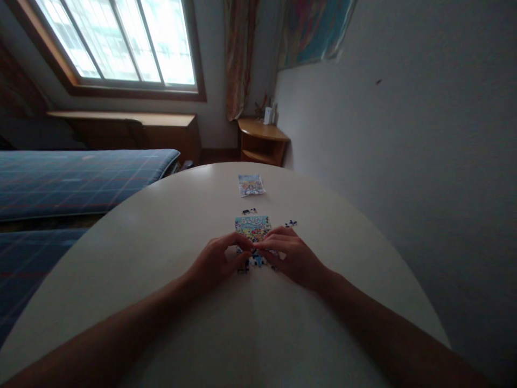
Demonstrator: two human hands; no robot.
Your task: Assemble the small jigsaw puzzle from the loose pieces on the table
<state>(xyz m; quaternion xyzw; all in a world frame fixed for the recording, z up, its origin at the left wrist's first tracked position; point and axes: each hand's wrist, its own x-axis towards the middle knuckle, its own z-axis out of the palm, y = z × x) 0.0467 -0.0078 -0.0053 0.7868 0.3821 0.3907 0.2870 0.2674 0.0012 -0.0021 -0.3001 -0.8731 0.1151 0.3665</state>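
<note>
A partly assembled, colourful jigsaw puzzle (252, 222) lies on the white round table, with pale lettering along its upper edge. Both hands are over its lower part. My left hand (220, 256) has its thumb and fingers drawn together at the puzzle's middle. From the other side, my right hand (293, 256) meets it with pinched fingertips. Whatever lies between the fingertips is too small to make out. Below the hands, blue and dark puzzle pieces (257, 261) show. A few loose pieces (249, 211) rest above the puzzle, and others (291, 222) sit to its right.
Farther back on the table (161, 237) lies a printed picture sheet (251, 185). A plaid mattress (81, 183) is at the left. Beyond the table stand a wooden corner shelf (262, 129) and a desk (169, 119) under the window. A white wall (404, 151) runs along the right.
</note>
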